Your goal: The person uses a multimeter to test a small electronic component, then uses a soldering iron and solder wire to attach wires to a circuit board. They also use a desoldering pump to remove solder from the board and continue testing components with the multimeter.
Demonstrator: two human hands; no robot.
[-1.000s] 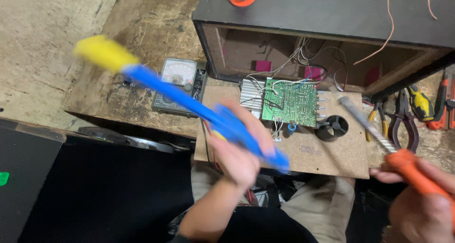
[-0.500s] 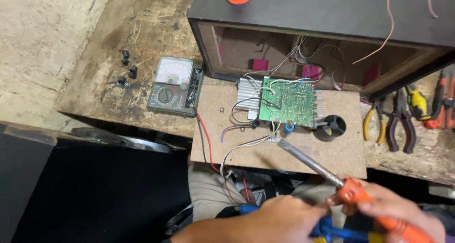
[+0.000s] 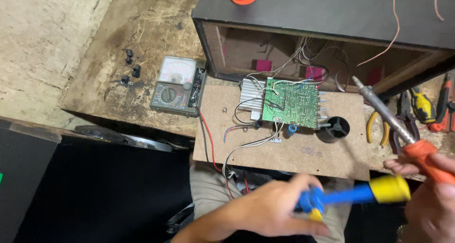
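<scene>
Gripping a blue desoldering pump (image 3: 353,194) with a yellow end, the left hand (image 3: 275,210) closes round its barrel; the right hand (image 3: 433,195) clamps the orange handle of a soldering iron (image 3: 388,117). Both tools look light and rigid, the iron best held only by its handle, away from the metal shaft. The green circuit board (image 3: 291,102), likely fragile, lies on the counter (image 3: 332,153) beyond both hands, nearer the iron's tip.

Left hand (image 3: 272,210) holds blue pump (image 3: 350,194) (yellow-tipped); right hand (image 3: 433,202), iron (image 3: 403,129).
</scene>
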